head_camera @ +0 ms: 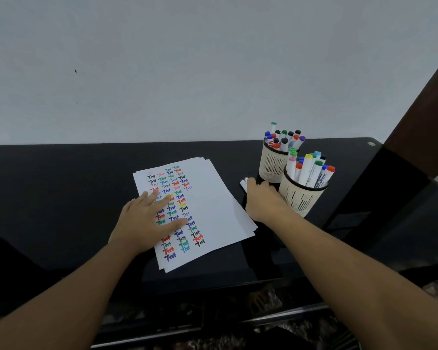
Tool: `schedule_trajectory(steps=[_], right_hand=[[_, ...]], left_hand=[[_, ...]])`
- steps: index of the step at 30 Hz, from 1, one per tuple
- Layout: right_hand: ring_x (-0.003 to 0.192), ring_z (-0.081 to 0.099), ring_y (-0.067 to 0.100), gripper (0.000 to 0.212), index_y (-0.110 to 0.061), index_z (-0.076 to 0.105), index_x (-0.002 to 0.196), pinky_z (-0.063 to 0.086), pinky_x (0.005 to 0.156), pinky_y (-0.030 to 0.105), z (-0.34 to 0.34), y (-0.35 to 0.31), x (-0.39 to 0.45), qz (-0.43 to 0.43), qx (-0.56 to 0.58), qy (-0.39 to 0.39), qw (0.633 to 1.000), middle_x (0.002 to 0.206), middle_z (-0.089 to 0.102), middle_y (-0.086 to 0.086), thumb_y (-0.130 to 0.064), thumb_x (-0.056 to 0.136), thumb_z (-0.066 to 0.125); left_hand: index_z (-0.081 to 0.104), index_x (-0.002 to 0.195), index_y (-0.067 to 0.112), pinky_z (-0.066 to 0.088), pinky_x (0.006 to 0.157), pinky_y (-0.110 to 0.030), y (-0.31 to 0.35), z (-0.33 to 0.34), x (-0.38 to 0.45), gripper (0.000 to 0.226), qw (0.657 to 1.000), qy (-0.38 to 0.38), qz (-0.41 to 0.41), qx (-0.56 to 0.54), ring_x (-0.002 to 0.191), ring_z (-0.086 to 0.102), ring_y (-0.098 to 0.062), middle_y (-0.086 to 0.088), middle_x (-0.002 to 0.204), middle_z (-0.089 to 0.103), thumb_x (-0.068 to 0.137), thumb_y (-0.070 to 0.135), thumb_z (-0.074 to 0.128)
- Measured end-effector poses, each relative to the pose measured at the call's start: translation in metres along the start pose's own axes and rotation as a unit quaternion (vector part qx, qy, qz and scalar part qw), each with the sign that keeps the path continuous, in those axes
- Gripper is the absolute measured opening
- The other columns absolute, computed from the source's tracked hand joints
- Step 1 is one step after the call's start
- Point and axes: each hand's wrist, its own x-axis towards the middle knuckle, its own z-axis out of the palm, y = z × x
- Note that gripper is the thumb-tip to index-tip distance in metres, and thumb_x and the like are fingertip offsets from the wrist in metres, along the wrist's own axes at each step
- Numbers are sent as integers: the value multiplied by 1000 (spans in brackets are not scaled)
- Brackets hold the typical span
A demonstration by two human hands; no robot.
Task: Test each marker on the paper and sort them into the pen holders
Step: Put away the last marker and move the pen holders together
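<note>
A stack of white paper (213, 198) covered with many coloured "Test" marks lies on the black table (61, 188). My left hand (147, 218) rests flat on the sheet with its fingers spread. My right hand (262, 198) lies right of the paper with its fingers over a white marker (243, 184), whose end shows past my fingertips; the grip itself is hidden. Two beige pen holders full of markers stand right of that hand: the far holder (272, 165) and the near holder (301, 195).
A white wall rises behind the table. A dark brown post (420, 102) slants up at the right edge. The table's front edge runs just below the paper, with patterned flooring (263, 304) beneath.
</note>
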Motion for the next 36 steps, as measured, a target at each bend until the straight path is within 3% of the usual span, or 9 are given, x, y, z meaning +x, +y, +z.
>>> schedule_trajectory(steps=[4,10,18,23,25,29,31,33,36], right_hand=[[108,54,32,36,-10,40,128,42,77,36,5,-3,6,-2,13,31,999,123,54,20,-19,99,59],[120,47,36,35,-4,42,131,39,95,38,8,-8,13,22,62,-5,998,135,44,22,-21,103,51],[120,49,37,29,-2,43,129,40,97,41,12,-10,11,16,58,-9,998,134,46,22,-14,103,45],[116,51,34,27,-1,44,127,42,98,40,5,-13,5,-5,-2,19,1000,130,49,20,-7,100,45],[109,56,32,23,-4,45,122,45,87,37,4,-14,4,-30,-13,46,998,123,54,18,-5,99,47],[73,64,25,8,-10,41,111,38,50,31,2,-18,7,-40,93,97,990,95,66,12,-16,106,46],[74,65,27,13,-9,41,110,48,54,39,-2,-20,3,-32,172,93,980,92,66,12,-23,109,42],[83,68,29,16,-9,43,111,59,69,49,-7,-19,-4,-16,273,76,959,96,67,13,-25,110,43],[90,69,29,15,-11,46,112,61,78,55,-14,-15,-21,3,364,62,929,102,67,10,-26,109,44]], left_hand=[[21,159,41,4,126,-48,0,0,0,112,1000,-1,2,2,156,6,-19,6,169,11,67,104,16],[19,159,42,3,125,-48,-1,0,1,110,1000,-10,2,4,156,5,-19,7,169,10,67,104,17],[21,158,42,3,126,-48,-1,1,2,110,1000,-2,2,-1,156,6,-19,7,169,11,68,104,18],[20,158,42,3,126,-49,-1,1,1,110,1000,-1,1,0,156,6,-19,7,169,11,67,104,17],[21,158,42,3,126,-49,0,0,1,108,1000,1,2,-2,156,5,-19,6,169,11,69,103,18],[27,157,42,4,126,-49,3,-3,-3,106,999,24,12,-35,156,8,-20,4,168,17,70,101,18],[34,155,39,8,126,-49,5,-4,-6,103,997,49,22,-61,155,15,-20,3,166,25,72,99,21],[40,153,37,15,125,-49,8,-7,-11,97,993,74,35,-82,152,24,-20,2,163,32,76,95,28],[47,150,31,27,121,-47,19,-16,-17,82,988,92,64,-107,144,36,-19,2,156,45,85,83,44]])
